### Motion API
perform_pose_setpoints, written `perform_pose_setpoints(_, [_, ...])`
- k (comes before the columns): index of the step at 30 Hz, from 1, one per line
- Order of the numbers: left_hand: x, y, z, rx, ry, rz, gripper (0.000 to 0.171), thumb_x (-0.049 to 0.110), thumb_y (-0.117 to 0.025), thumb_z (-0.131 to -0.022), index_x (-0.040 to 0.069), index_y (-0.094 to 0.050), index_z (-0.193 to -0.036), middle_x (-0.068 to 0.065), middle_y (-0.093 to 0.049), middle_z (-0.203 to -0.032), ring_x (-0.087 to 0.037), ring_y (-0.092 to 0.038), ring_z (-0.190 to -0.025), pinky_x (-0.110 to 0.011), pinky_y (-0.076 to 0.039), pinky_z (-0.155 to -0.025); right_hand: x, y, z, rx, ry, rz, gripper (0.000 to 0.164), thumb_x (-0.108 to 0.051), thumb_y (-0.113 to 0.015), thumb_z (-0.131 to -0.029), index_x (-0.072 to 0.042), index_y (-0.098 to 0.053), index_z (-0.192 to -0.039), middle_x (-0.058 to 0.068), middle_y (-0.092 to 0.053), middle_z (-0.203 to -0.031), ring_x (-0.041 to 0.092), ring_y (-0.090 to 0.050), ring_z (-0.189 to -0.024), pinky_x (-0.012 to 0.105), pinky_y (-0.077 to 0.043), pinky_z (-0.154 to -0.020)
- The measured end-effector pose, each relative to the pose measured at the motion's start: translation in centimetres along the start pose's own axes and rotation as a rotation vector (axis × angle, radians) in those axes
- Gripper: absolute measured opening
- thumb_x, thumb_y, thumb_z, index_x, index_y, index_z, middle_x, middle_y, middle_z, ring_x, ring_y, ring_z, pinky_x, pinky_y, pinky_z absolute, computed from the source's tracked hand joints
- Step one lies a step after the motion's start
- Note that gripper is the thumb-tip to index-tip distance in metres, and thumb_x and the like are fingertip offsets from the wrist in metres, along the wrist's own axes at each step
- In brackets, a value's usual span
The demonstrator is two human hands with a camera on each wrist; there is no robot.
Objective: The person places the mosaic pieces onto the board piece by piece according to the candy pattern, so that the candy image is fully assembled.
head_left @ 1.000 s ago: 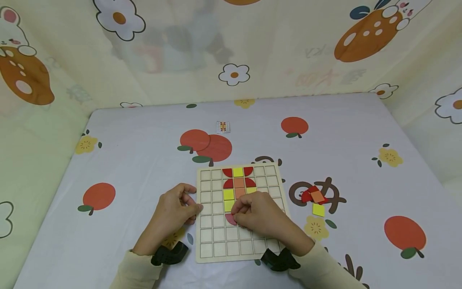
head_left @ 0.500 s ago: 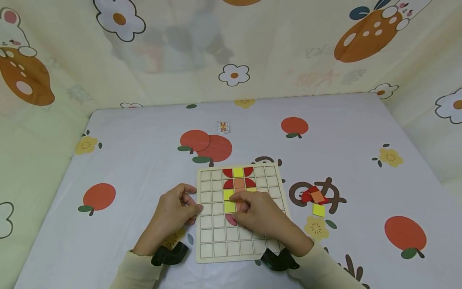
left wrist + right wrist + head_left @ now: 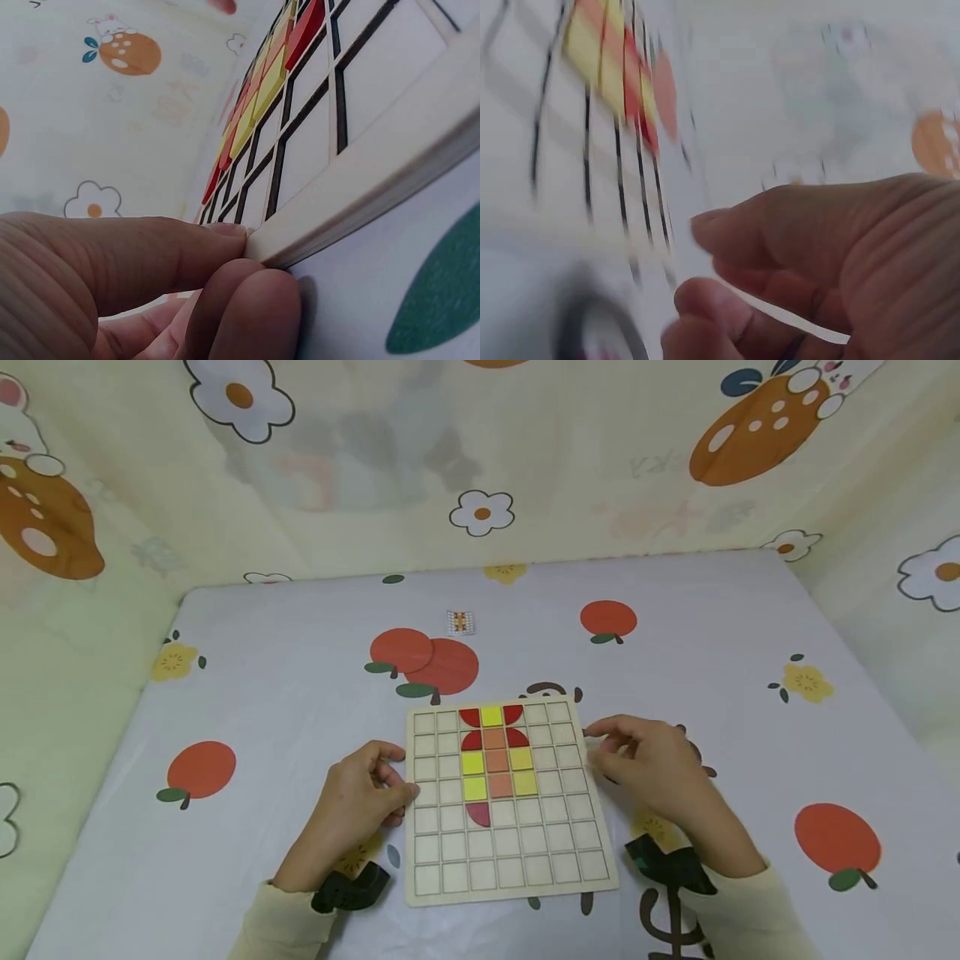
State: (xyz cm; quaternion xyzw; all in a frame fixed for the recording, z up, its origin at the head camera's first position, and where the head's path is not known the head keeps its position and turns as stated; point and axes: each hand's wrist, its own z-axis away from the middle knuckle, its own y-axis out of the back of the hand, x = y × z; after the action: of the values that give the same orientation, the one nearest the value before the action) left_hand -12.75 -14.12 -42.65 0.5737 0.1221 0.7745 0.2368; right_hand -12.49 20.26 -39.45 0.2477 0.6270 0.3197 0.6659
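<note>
A square wooden grid board (image 3: 510, 868) lies on the cloth in the head view, set with red quarter-round tiles (image 3: 517, 738), yellow square tiles (image 3: 473, 763) and a column of orange squares (image 3: 497, 761). Below the left yellow squares sits a single dark red quarter-round tile (image 3: 477, 814). My left hand (image 3: 352, 797) holds the board's left edge; in the left wrist view its thumb (image 3: 165, 251) lies on the rim and the fingers curl against the side. Just off the board's right edge, my right hand (image 3: 660, 768) has its thumb and index apart, nothing between them.
A small card with a printed grid pattern (image 3: 461, 622) lies beyond the board. The table's cloth (image 3: 300, 677) carries fruit and flower prints. A patterned curtain (image 3: 360, 527) rises along the back and sides. Each wrist wears a black strap mount (image 3: 351, 887).
My right hand has left the board and moved right, over the spot where loose tiles lay, now hidden. A yellow tile shows in the fourth row's right cell. The left hand stays put.
</note>
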Motion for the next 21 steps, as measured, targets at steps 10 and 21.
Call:
perform_pose_setpoints(10, [0.1, 0.0, 0.1, -0.001, 0.02, -0.007, 0.044, 0.005, -0.084, -0.087, 0.002, -0.062, -0.125, -0.009, -0.063, -0.084, -0.018, -0.064, -0.057, -0.027, -0.058, -0.055, 4.6, 3.2, 0.6, -0.053, -0.116, 0.087, 0.031, -0.013, -0.078, -0.09, -0.002, -0.074, -0.118, 0.006, -0.058, -0.086, 0.023, -0.053, -0.075, 0.027, -0.044, -0.051])
perform_pose_setpoints(21, [0.0, 0.1, 0.0, -0.004, 0.015, 0.012, 0.043, 0.003, -0.083, -0.086, 0.002, -0.062, -0.124, -0.009, -0.063, -0.084, -0.018, -0.064, -0.056, -0.027, -0.058, -0.055, 5.5, 3.6, 1.1, -0.087, -0.109, 0.12, 0.036, -0.011, -0.081, -0.086, -0.001, -0.073, -0.12, 0.005, -0.056, -0.084, 0.022, -0.051, -0.078, 0.027, -0.041, -0.053])
